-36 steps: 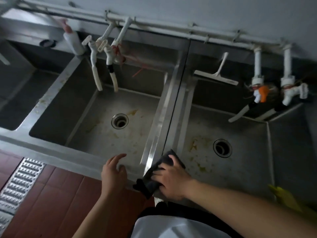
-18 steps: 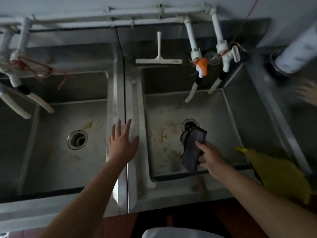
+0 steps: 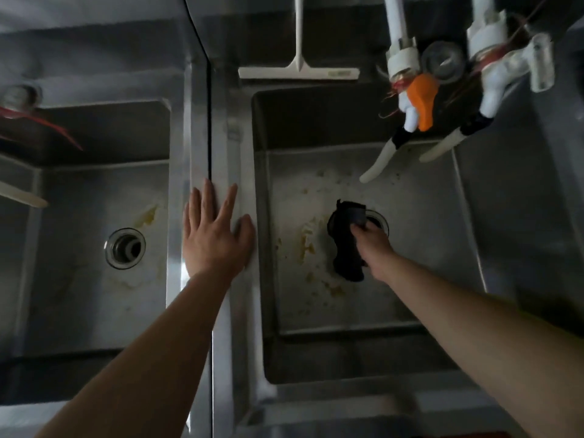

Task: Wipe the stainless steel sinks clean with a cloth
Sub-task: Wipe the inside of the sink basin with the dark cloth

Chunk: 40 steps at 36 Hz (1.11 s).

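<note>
While the dark cloth [image 3: 347, 245] is hanging bunched over the floor of the right sink [image 3: 420, 248], just beside its drain [image 3: 379, 223], the right hand [image 3: 373, 248] is closing its grip around the cloth's upper part. The left hand [image 3: 215, 235] is lying flat and spread on the steel divider [image 3: 221, 153] between the 2 sinks, gripping nothing. Wiping of this basin seems to be just beginning; the yellowish stains [image 3: 308, 245] are calling for firm strokes next.
</note>
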Each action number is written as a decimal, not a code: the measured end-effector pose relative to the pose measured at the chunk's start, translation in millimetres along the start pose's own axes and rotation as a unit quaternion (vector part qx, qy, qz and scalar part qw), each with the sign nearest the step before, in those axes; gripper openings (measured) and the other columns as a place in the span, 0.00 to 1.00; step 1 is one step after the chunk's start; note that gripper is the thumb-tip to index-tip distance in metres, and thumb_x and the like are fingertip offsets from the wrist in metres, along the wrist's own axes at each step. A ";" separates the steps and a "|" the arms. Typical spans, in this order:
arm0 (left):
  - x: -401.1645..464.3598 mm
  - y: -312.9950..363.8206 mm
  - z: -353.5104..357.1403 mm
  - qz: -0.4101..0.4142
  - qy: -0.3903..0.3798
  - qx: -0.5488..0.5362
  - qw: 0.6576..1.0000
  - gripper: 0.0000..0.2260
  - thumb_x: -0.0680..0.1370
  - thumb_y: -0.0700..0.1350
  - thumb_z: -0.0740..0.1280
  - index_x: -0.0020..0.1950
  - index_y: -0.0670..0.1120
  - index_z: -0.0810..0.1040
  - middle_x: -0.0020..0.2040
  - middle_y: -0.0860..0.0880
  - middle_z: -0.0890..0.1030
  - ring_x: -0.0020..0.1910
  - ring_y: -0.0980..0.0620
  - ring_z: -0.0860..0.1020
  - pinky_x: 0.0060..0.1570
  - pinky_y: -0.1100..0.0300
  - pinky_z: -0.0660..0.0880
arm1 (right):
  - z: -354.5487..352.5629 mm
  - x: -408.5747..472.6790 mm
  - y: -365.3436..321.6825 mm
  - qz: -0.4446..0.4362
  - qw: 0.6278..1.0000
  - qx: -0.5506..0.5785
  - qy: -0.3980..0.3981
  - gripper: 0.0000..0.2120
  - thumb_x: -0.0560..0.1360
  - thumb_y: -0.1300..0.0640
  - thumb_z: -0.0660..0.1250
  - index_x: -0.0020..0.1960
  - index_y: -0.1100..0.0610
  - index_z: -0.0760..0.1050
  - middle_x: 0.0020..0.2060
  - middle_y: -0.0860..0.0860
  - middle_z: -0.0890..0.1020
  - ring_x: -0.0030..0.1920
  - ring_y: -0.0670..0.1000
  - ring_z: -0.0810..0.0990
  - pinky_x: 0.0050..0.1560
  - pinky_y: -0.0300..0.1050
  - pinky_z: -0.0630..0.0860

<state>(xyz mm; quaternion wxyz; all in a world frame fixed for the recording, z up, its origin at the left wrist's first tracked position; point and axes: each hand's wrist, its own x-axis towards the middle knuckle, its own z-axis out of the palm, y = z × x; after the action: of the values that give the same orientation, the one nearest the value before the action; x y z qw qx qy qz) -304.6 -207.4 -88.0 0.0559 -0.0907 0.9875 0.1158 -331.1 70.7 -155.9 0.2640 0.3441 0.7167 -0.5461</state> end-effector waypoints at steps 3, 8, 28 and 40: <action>0.6 -2.0 3.8 0.000 0.023 -0.012 1.000 0.27 0.81 0.63 0.52 0.80 0.63 0.49 0.82 0.49 0.49 0.80 0.48 0.44 0.78 0.47 0.50 | 0.9 40.3 -14.9 0.014 0.999 -0.046 0.007 0.20 0.83 0.51 0.57 0.73 0.54 0.69 0.64 0.56 0.77 0.60 0.58 0.77 0.58 0.52 0.76; 0.8 -2.2 4.6 0.003 0.043 -0.023 0.999 0.27 0.81 0.62 0.53 0.79 0.63 0.53 0.82 0.49 0.52 0.81 0.47 0.47 0.77 0.46 0.51 | 1.9 92.6 -40.2 -0.071 0.964 -0.178 0.185 0.18 0.82 0.51 0.54 0.67 0.54 0.73 0.60 0.56 0.79 0.59 0.61 0.78 0.56 0.51 0.74; 2.8 0.7 -1.6 -0.003 0.049 -0.030 0.998 0.26 0.80 0.56 0.59 0.79 0.57 0.61 0.81 0.46 0.54 0.81 0.46 0.47 0.78 0.50 0.46 | 91.0 175.0 -46.0 -0.045 0.912 -0.388 0.126 0.31 0.81 0.38 0.52 0.80 0.41 0.43 0.80 0.50 0.39 0.79 0.58 0.37 0.75 0.67 0.47; 4.5 7.8 -11.6 -0.021 0.032 -0.039 0.998 0.26 0.79 0.53 0.62 0.77 0.54 0.65 0.80 0.43 0.57 0.80 0.42 0.51 0.77 0.45 0.51 | 153.7 102.4 17.9 -0.224 0.777 -0.588 -0.030 0.36 0.75 0.44 0.65 0.79 0.38 0.51 0.78 0.58 0.57 0.75 0.65 0.52 0.71 0.65 0.51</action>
<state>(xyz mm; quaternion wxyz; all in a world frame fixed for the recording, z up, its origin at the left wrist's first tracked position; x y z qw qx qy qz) -311.6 -203.5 -75.7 0.0227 -0.1171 0.9814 0.1503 -380.5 -53.6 -284.4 0.3067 -0.0650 0.9468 -0.0728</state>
